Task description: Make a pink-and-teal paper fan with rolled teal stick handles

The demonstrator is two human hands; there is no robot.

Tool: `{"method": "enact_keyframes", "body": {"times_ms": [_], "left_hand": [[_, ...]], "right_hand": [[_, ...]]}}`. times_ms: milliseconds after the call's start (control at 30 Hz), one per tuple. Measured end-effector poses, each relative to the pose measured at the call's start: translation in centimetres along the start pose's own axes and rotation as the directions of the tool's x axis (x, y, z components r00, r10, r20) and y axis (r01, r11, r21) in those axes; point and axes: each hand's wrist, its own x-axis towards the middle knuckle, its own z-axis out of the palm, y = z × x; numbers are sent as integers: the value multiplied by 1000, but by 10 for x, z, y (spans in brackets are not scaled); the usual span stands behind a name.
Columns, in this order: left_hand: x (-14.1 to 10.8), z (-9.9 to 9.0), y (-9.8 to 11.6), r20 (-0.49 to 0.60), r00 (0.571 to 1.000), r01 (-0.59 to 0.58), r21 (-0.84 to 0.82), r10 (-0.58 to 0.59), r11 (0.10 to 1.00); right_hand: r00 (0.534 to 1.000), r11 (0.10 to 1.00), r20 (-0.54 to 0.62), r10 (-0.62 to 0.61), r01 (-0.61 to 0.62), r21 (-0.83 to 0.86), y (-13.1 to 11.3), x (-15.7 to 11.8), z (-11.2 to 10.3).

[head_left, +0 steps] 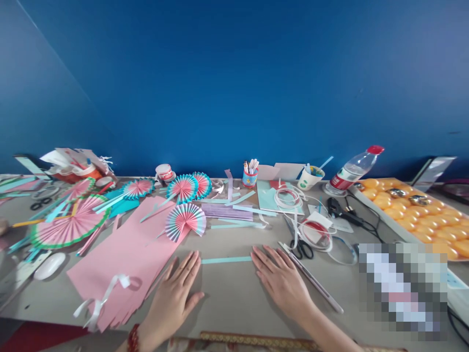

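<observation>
A narrow light-blue paper strip (226, 260) lies flat on the grey table. My left hand (179, 288) rests palm down with its fingertips at the strip's left end. At the right end, my right hand (282, 281) lies flat with its fingers stretched. Both ends of the strip are hidden under or beside the fingers. Left of my left hand is a pile of pink paper sheets (124, 249) with a curled white ribbon (100, 300) on it. A folded pink-and-blue paper fan (185, 222) sits beyond. A long, slim pale cutter-like tool (317, 283) lies beside my right hand.
Black-handled scissors (303, 249), coiled white ribbon (317, 234) and purple strips (227, 211) lie behind the hands. Several more paper fans (73, 222) spread leftward. A tilted plastic bottle (351, 171), a paper cup (309, 177) and a tray of orange domes (410, 205) stand right.
</observation>
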Motion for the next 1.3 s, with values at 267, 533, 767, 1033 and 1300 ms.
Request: {"method": "enact_keyframes", "body": {"times_ms": [267,533,767,1033,1300], "left_hand": [[14,-2,6,-43,997,68,-52,-70,996],[38,-7,13,96,951,-267,-219,293,939],[42,-1,14,56,974,-191,-310,218,931],[68,8,14,-7,1000,-18,-306,17,952],[92,5,13,-101,995,-55,-407,15,912]], "right_hand": [[999,1000,-37,-21,22,16,2,4,-1],[997,999,-54,-52,53,14,11,-1,3],[994,989,-78,82,-72,128,7,16,0],[999,959,36,34,-42,280,-9,37,-2],[995,941,-34,94,-78,330,2,27,-14]]}}
